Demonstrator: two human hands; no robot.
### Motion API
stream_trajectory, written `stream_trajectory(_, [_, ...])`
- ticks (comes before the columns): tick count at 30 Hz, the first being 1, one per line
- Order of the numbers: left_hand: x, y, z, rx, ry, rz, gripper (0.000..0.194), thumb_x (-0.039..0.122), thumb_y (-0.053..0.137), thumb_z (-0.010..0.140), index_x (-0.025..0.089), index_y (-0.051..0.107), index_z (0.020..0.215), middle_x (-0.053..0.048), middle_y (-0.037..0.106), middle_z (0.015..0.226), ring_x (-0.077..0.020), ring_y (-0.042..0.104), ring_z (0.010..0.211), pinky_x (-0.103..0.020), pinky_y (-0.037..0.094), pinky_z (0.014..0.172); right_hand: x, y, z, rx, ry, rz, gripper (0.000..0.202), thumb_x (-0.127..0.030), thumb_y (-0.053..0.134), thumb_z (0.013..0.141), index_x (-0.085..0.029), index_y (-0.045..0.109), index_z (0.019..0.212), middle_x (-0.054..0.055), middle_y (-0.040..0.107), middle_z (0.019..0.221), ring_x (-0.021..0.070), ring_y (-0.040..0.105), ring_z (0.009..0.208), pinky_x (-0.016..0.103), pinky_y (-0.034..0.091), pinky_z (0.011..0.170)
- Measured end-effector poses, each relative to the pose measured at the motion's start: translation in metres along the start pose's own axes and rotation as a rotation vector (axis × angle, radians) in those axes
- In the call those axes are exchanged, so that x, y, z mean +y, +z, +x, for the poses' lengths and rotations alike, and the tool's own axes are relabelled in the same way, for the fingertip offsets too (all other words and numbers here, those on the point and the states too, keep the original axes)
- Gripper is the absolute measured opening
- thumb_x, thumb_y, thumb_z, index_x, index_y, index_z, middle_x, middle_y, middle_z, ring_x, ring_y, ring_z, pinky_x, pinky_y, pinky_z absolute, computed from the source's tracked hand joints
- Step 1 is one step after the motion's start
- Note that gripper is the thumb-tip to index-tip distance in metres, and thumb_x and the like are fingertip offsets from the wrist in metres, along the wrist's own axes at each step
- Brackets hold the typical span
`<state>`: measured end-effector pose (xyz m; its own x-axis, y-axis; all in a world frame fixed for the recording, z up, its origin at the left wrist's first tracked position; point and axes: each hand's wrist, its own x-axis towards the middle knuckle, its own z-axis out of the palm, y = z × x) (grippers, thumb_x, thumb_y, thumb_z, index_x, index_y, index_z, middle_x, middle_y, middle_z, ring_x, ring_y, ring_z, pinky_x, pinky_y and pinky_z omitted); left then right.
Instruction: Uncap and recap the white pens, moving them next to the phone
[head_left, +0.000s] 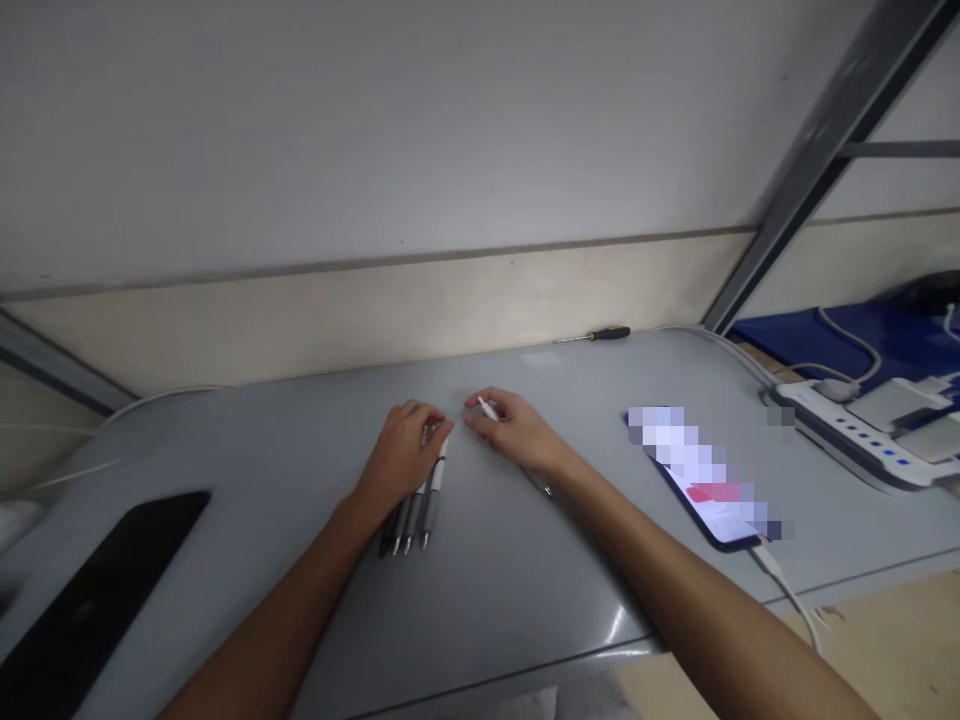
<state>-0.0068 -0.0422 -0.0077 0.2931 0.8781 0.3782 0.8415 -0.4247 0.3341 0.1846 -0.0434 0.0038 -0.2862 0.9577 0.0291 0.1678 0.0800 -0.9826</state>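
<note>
Several pens [411,518] with grey barrels and metal tips lie side by side on the grey table [540,610], tips toward me. My left hand [405,450] is closed over their upper ends, with its fingertips around the white part of the rightmost pen. To the right, my right hand [514,430] pinches a white-ended pen [487,409]; a metal pen tip [546,490] shows below that hand, near the wrist. The middle of this pen is hidden by the hand. A small gap separates the two hands.
A lit phone [697,480] with a cable lies at the right, beside a white power strip [855,435] with chargers. The screwdriver [611,333] rests by the wall. At the left is a black flat object [105,600].
</note>
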Motion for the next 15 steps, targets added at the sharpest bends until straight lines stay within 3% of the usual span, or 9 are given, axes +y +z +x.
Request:
stream_trajectory(7, [0.0019,-0.0028,-0.0001,0.01,-0.001,-0.003,0.023,0.033,0.046,0.094,0.018,0.062,0.088,-0.006,0.064,0.089,-0.0229,0.058,0.092,-0.04,0.045,0.09,-0.0013,-0.0006,0.0001,0.006,0.011,-0.003,0.027,-0.033,0.061,0.083,-0.018,0.063,0.105,-0.003,0.053,0.064,0.0119,0.044,0.058,0.025,0.035,0.057])
stream_trajectory(11, [0.0044,-0.0015,-0.0023,-0.006,0.021,0.011,0.024,0.037,0.054,0.089,0.018,0.065,0.099,-0.008,0.065,0.099,-0.025,0.057,0.1,-0.042,0.045,0.093,-0.0022,-0.0008,0.0004,-0.001,0.002,0.013,0.026,-0.031,0.06,0.083,-0.018,0.063,0.104,-0.004,0.053,0.065,0.0112,0.045,0.058,0.025,0.035,0.057])
stream_trajectory(15, [0.0036,-0.0001,-0.0039,-0.045,0.022,0.04,0.026,0.031,0.059,0.084,0.017,0.066,0.105,-0.008,0.065,0.102,-0.0264,0.056,0.102,-0.044,0.045,0.095,-0.0049,-0.0012,-0.0012,-0.006,0.011,0.032,0.025,-0.031,0.06,0.083,-0.017,0.062,0.103,-0.004,0.052,0.065,0.0105,0.044,0.057,0.025,0.035,0.057])
